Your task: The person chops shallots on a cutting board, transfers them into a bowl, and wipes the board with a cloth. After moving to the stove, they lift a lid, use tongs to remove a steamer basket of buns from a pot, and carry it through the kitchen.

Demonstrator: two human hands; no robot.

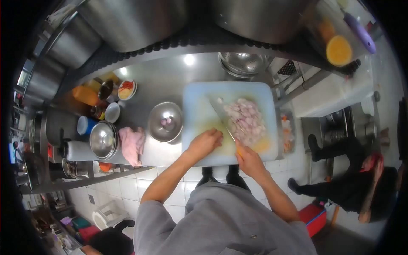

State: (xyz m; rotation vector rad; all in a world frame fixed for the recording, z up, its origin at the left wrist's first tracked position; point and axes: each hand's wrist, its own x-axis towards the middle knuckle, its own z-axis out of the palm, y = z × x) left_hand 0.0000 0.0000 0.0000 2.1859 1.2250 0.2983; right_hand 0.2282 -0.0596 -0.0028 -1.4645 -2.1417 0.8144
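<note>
My right hand (250, 160) is closed round the yellow handle of a knife (222, 115), whose blade points up and to the left over a light blue cutting board (197, 95). Sliced pinkish shallots (245, 121) lie in a heap just right of the blade. On the board's lower left is my left hand (207, 143), its fingers curled; anything under the fingertips is too small to make out. A steel bowl (156, 132) beside the board's left edge holds a few small purple pieces (166, 121).
Raw poultry (132, 144) and stacked steel bowls (102, 140) are on the counter at left. A colander (244, 62) stands behind the board. Large pots (136, 21) sit on the shelf above. A person in black (340, 182) is at right.
</note>
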